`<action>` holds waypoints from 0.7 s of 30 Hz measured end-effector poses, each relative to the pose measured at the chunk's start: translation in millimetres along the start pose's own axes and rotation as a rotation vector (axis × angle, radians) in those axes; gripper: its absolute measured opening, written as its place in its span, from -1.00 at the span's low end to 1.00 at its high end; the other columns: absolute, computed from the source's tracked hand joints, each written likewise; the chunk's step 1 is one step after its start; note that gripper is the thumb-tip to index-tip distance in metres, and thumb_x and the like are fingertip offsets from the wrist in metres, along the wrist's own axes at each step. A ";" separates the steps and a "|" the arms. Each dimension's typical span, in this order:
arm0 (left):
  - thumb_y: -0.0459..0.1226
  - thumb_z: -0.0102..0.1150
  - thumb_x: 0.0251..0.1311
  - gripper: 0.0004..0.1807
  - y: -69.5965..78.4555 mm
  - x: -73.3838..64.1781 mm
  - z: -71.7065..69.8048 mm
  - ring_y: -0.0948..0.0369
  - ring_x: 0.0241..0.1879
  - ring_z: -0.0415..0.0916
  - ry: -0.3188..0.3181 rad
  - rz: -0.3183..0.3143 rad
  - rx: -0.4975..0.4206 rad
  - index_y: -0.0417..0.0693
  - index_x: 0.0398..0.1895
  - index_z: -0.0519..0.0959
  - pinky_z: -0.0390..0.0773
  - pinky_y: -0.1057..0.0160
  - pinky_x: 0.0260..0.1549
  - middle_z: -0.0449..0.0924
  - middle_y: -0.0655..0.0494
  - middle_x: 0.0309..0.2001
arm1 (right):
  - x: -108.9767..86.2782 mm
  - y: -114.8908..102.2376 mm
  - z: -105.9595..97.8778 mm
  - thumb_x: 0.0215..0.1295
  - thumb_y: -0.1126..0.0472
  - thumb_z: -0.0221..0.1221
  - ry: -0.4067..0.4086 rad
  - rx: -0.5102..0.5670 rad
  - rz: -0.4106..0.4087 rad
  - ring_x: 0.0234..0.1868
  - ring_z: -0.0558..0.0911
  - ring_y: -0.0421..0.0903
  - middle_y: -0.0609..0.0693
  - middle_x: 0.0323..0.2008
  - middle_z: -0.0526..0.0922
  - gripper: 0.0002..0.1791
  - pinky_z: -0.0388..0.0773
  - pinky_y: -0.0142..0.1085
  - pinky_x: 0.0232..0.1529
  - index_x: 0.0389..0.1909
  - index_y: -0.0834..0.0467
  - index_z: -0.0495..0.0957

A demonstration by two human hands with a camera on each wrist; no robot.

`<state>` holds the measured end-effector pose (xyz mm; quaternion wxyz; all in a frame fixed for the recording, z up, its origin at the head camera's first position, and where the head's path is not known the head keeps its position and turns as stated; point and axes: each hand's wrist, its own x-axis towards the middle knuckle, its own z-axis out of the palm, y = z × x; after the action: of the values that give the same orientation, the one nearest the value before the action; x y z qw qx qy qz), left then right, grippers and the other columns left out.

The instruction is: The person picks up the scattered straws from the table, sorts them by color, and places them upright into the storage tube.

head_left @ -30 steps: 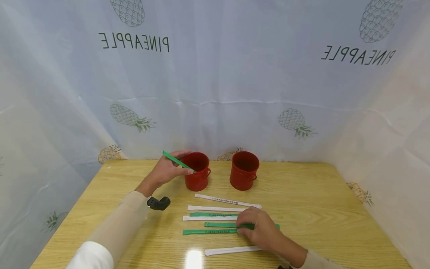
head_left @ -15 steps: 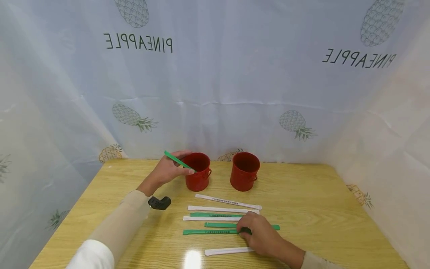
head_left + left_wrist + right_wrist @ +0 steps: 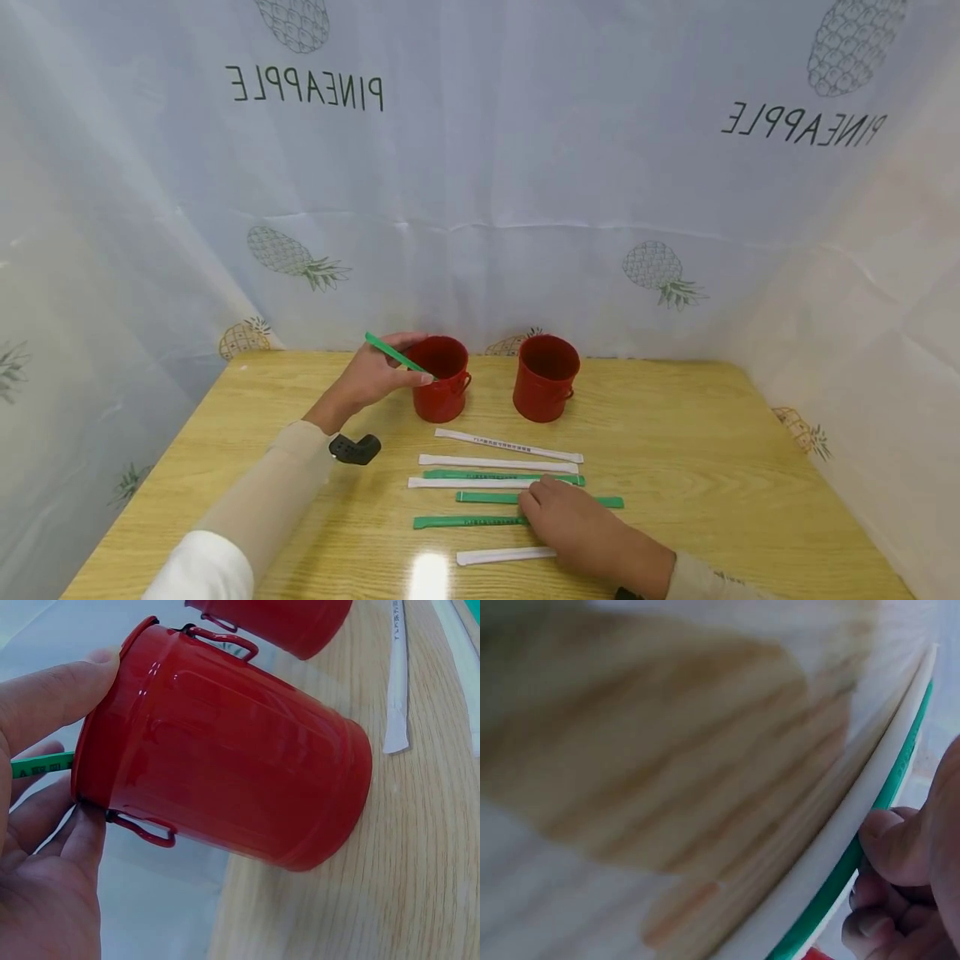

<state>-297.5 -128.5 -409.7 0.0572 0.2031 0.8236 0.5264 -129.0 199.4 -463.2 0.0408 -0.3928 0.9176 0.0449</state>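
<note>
In the head view my left hand (image 3: 375, 372) holds the rim of the left red bucket (image 3: 438, 400). The left wrist view shows the thumb on the rim of this bucket (image 3: 232, 750), with the other fingers at its far side. A green wrapped straw (image 3: 392, 353) slants out of the bucket past that hand. My right hand (image 3: 573, 525) pinches a green wrapped straw (image 3: 465, 522) low over the table; its right end is hidden by the hand. In the right wrist view, thumb and fingers meet on this straw (image 3: 817, 907).
A second red bucket (image 3: 543, 392) stands to the right of the first. Behind the right hand lie two green straws and several white ones, including a slanted white straw (image 3: 510, 445). Another white straw (image 3: 502, 556) lies nearest the front. A pineapple-print curtain (image 3: 480, 167) hangs behind the table.
The right hand has closed on the front green straw, which has shifted slightly right and now lies at a slightly different angle. The left hand keeps its place on the bucket.
</note>
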 end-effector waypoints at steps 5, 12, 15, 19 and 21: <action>-0.26 0.51 0.19 -0.25 0.3 0.2 0.4 -0.18 0.45 0.42 0.004 -0.007 -0.010 -0.13 0.46 0.46 0.56 -0.16 0.34 0.49 -0.16 0.43 | -2.8 0.7 -0.8 0.50 0.19 0.22 0.058 -0.198 -0.109 -0.23 0.35 -0.23 -0.14 -0.21 0.50 -0.88 0.56 -0.42 -0.04 -0.07 0.07 0.48; -0.27 0.50 0.19 -0.26 1.2 -0.1 0.5 -0.19 0.43 0.44 0.006 0.004 -0.006 -0.16 0.45 0.46 0.57 -0.15 0.32 0.50 -0.18 0.42 | -3.4 4.8 -9.5 0.36 0.24 0.33 0.140 -0.285 -0.100 -0.25 0.35 -0.17 -0.09 -0.27 0.47 -0.78 0.51 -0.39 -0.09 -0.11 0.13 0.48; -0.27 0.50 0.19 -0.26 1.5 -0.9 -0.3 -0.19 0.43 0.44 0.006 0.008 -0.004 -0.15 0.45 0.46 0.58 -0.15 0.32 0.50 -0.17 0.42 | -1.9 7.7 -17.2 0.32 0.22 0.38 0.144 -0.321 -0.084 -0.20 0.40 -0.15 -0.06 -0.22 0.52 -0.71 0.56 -0.38 -0.02 -0.06 0.16 0.49; -0.25 0.51 0.19 -0.25 0.6 -0.6 -0.4 -0.18 0.44 0.43 -0.001 0.009 -0.007 -0.14 0.45 0.46 0.57 -0.15 0.32 0.49 -0.17 0.43 | 0.9 13.5 -30.1 0.32 0.21 0.40 0.158 -0.284 -0.048 -0.18 0.41 -0.15 -0.04 -0.20 0.53 -0.69 0.58 -0.40 0.00 -0.04 0.16 0.51; -0.25 0.51 0.18 -0.25 -0.3 -0.3 -0.2 -0.18 0.44 0.43 -0.001 0.010 -0.009 -0.13 0.45 0.46 0.57 -0.15 0.32 0.49 -0.17 0.43 | 2.5 16.5 -37.6 0.31 0.25 0.39 0.168 -0.233 -0.012 -0.20 0.39 -0.16 -0.05 -0.22 0.52 -0.70 0.57 -0.40 -0.03 -0.04 0.16 0.50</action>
<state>-297.3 -128.9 -410.0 0.0559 0.2073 0.8203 0.5302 -144.2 204.6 -425.3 -0.0818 -0.4028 0.9040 0.1176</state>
